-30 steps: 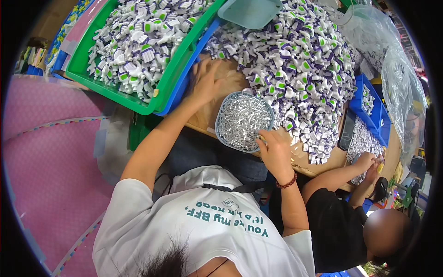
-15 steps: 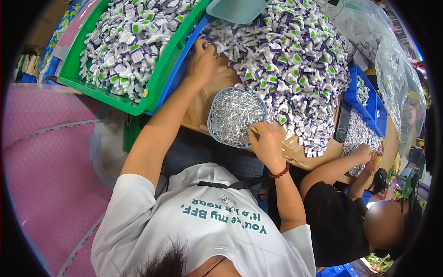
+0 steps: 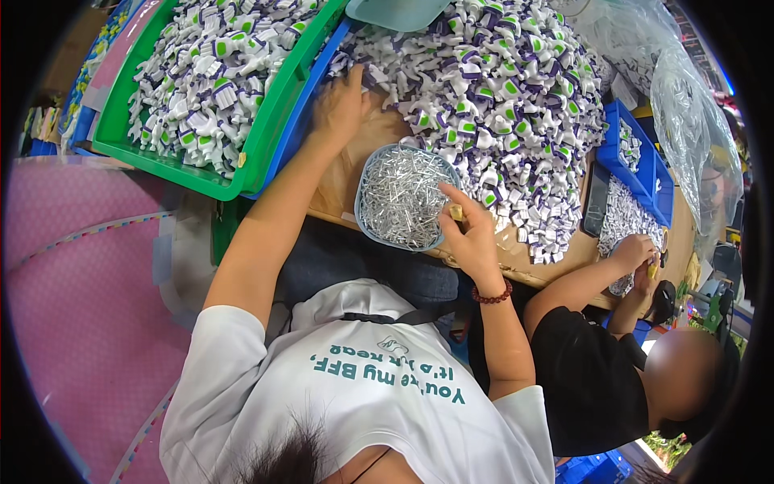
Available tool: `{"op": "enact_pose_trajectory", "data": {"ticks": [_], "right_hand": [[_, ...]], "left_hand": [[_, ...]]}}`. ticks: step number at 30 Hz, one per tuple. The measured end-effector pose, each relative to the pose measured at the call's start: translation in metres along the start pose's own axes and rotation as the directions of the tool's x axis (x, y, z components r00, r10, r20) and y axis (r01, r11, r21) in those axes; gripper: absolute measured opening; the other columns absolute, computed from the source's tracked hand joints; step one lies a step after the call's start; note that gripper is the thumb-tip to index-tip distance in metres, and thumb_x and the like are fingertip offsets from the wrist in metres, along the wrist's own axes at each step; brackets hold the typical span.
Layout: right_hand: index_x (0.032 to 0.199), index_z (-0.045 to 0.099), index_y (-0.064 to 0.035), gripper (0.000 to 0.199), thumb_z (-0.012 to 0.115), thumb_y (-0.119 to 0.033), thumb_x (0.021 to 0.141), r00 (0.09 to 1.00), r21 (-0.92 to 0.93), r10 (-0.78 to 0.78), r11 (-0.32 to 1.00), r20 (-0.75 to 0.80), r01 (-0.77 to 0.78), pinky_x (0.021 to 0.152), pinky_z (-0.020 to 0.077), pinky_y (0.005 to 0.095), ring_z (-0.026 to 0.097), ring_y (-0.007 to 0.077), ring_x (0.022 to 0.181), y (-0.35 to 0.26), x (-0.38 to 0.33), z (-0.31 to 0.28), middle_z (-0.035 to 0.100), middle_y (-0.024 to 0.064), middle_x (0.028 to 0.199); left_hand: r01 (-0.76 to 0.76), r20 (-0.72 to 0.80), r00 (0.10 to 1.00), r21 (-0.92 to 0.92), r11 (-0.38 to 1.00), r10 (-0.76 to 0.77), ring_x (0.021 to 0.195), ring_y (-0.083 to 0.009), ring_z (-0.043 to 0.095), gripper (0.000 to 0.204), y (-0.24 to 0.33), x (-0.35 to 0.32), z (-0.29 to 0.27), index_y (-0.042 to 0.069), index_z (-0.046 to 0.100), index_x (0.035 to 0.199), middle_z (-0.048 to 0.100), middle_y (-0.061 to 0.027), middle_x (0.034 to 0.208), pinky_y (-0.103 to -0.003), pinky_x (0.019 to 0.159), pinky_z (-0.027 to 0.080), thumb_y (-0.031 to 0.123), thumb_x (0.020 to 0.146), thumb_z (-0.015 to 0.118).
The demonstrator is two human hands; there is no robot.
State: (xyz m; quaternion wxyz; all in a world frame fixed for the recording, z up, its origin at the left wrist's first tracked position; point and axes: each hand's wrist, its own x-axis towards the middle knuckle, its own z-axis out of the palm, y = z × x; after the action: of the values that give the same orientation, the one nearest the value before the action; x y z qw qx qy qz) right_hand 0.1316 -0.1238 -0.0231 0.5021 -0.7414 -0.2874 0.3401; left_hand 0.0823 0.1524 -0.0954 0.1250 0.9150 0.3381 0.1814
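My left hand (image 3: 343, 111) rests beside the blue tray (image 3: 300, 121), at the near left edge of a big heap of small white, purple and green plastic figure parts (image 3: 500, 97). Its fingers look apart, and I see nothing held. Over the right rim of a grey-blue tub (image 3: 360, 187) hovers my right hand (image 3: 474, 242), index finger stretched and thumb apart. A small yellowish piece (image 3: 456, 212), perhaps a finger cover, shows at its fingers. Thin silver pins (image 3: 403, 194) fill the tub. A beaded bracelet (image 3: 493, 295) circles my right wrist.
A green tray (image 3: 234, 187) of similar parts stands at the left. Blue bins (image 3: 633, 165) and a clear plastic bag (image 3: 689, 121) lie at the right. A co-worker in black (image 3: 592, 379) works close on my right. A pale blue lid (image 3: 395, 12) sits at the back.
My right hand's fingers have spread from a pinch over the pins. My left hand's fingers have straightened at the heap's edge. The whole view has shifted slightly.
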Motion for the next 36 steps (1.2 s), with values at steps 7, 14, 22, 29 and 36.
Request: {"op": "enact_pose_trajectory", "data": {"ticks": [7, 14, 22, 29, 36], "right_hand": [[0.103, 0.063, -0.0024, 0.023, 0.062, -0.003, 0.08, 0.996, 0.23, 0.084, 0.97, 0.008, -0.084, 0.053, 0.0373, 0.0164, 0.047, 0.0023, 0.061, -0.005, -0.003, -0.005, 0.058, -0.002, 0.073], [0.092, 0.061, 0.0028, 0.012, 0.061, -0.003, 0.081, 0.998, 0.514, 0.068, 0.856, -0.017, -0.05, 0.047, 0.0373, 0.016, 0.049, 0.0041, 0.056, -0.025, 0.0, -0.004, 0.064, 0.0067, 0.078], [0.097, 0.059, 0.0042, 0.013, 0.056, -0.001, 0.085, 0.995, 0.419, 0.014, 0.908, -0.099, 0.029, 0.044, 0.0384, 0.0175, 0.048, 0.005, 0.049, -0.035, -0.009, 0.01, 0.065, 0.0097, 0.081], [0.085, 0.064, 0.0008, 0.007, 0.063, 0.002, 0.079, 0.923, 0.146, -0.262, 0.939, -0.28, 0.311, 0.061, 0.0405, 0.0194, 0.051, 0.0085, 0.071, -0.023, -0.008, 0.015, 0.058, 0.0039, 0.082], [0.085, 0.063, 0.001, 0.008, 0.064, 0.002, 0.078, 0.96, 0.314, -0.084, 0.934, -0.267, 0.169, 0.066, 0.042, 0.0207, 0.052, 0.0095, 0.076, -0.023, -0.01, 0.019, 0.058, 0.0045, 0.084]], "left_hand": [[0.206, 0.075, 0.976, -0.608, 0.767, -0.203, 0.076, -0.0191, 0.056, 0.031, -0.013, -0.033, 0.008, 0.008, 0.048, 0.116, 0.058, -0.0092, 0.087, -0.029, 0.062, 0.046, 0.011, 0.085, 0.05], [0.584, 0.582, 0.809, -0.812, -0.007, 0.085, 0.071, -0.0047, 0.049, 0.025, 0.06, -0.08, -0.08, 0.004, 0.049, 0.113, 0.053, -0.0003, 0.083, -0.017, 0.06, 0.04, 0.008, 0.088, 0.05], [0.621, 0.604, 0.782, -0.776, -0.111, 0.155, 0.071, -0.0034, 0.049, 0.023, 0.084, -0.107, -0.095, 0.003, 0.051, 0.107, 0.055, -0.0008, 0.086, -0.015, 0.061, 0.04, 0.012, 0.088, 0.057], [0.617, 0.59, 0.786, -0.769, -0.167, 0.186, 0.072, -0.0031, 0.05, 0.021, 0.089, -0.112, -0.097, 0.004, 0.052, 0.106, 0.055, 0.0001, 0.086, -0.015, 0.064, 0.042, 0.013, 0.087, 0.057], [0.521, 0.503, 0.849, -0.848, -0.099, 0.161, 0.075, -0.0043, 0.05, 0.02, 0.094, -0.114, -0.101, 0.004, 0.054, 0.103, 0.056, 0.0002, 0.086, -0.018, 0.066, 0.042, 0.009, 0.085, 0.06]]}}
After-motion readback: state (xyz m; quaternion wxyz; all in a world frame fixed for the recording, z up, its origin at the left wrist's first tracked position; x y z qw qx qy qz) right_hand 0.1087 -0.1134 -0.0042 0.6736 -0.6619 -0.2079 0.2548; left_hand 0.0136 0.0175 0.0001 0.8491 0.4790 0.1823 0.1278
